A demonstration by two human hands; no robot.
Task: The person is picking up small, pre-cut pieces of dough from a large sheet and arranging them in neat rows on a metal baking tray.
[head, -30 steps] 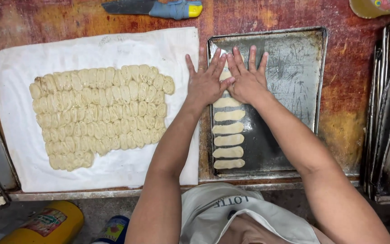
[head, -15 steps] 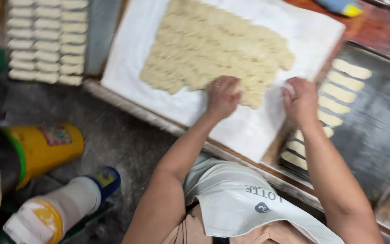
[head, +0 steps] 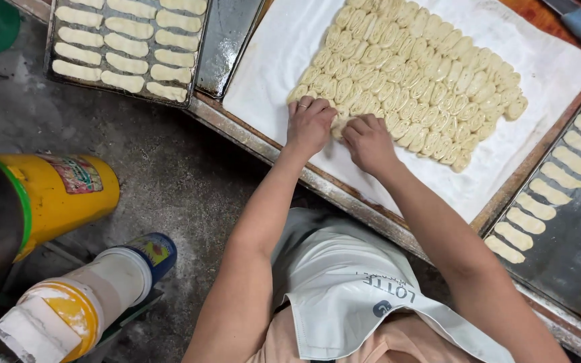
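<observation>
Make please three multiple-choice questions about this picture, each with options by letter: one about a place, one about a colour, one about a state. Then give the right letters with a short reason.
1. Where are both hands?
A. On the near edge of the dough pieces on the white cloth
B. On the dark tray at right
C. On the yellow bucket

2. What colour is the bucket on the floor?
A. Red
B. Yellow
C. White

3. How is the tray at top left?
A. Bare
B. Upside down
C. Holding rows of dough strips

Answers:
1 A, the left hand and right hand touch the dough pieces on the white cloth.
2 B, the bucket has a yellow wall.
3 C, pale strips lie in rows on the tray.
</observation>
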